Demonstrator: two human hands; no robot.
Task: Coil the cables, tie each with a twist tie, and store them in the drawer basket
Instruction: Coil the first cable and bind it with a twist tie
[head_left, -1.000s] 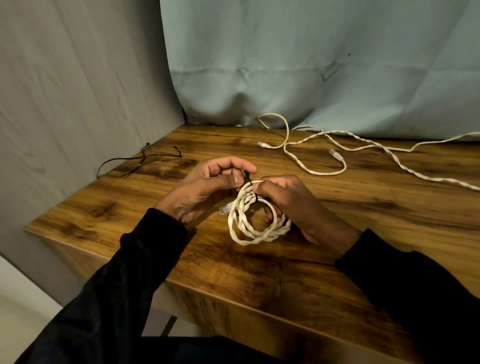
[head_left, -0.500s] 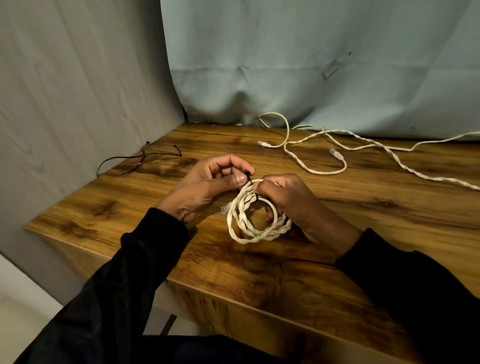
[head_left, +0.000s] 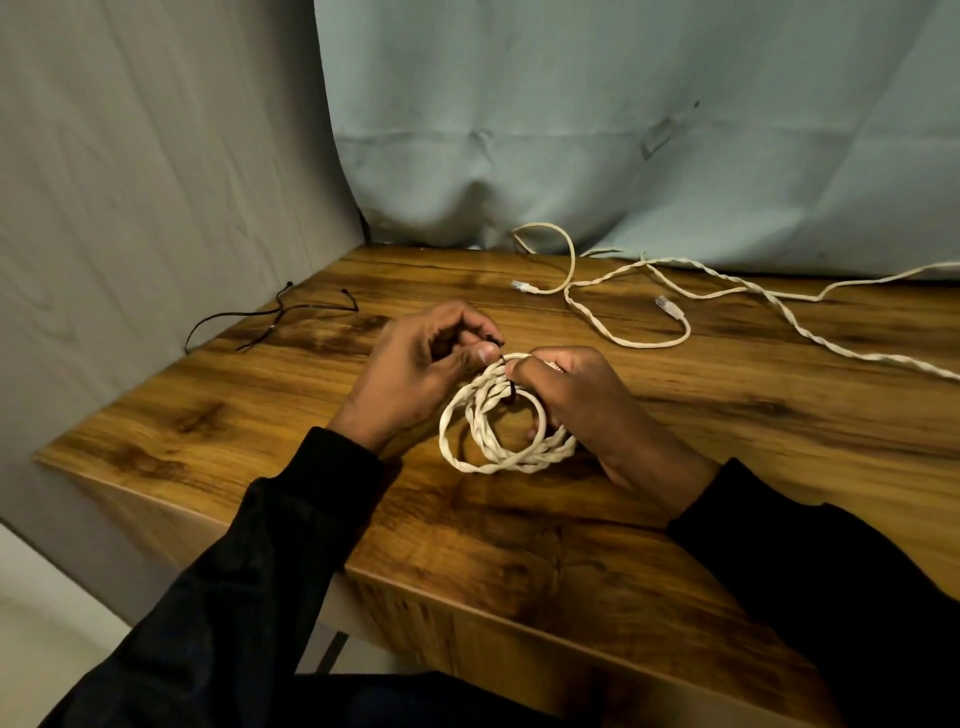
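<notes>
At frame centre we find the coiled cream cable (head_left: 501, 423) gripped by the right hand (head_left: 582, 400), while the left hand (head_left: 421, 371) pinches the black twist tie (head_left: 497, 347) ends at the coil's top, immediately right of its fingertips.

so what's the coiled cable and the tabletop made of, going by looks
Coiled cable: cream, matte, probably a plastic jacket; twisted strands show no weave. Tabletop: looks like wood or wood-grain laminate, with brown streaked grain and a slight sheen.
</notes>
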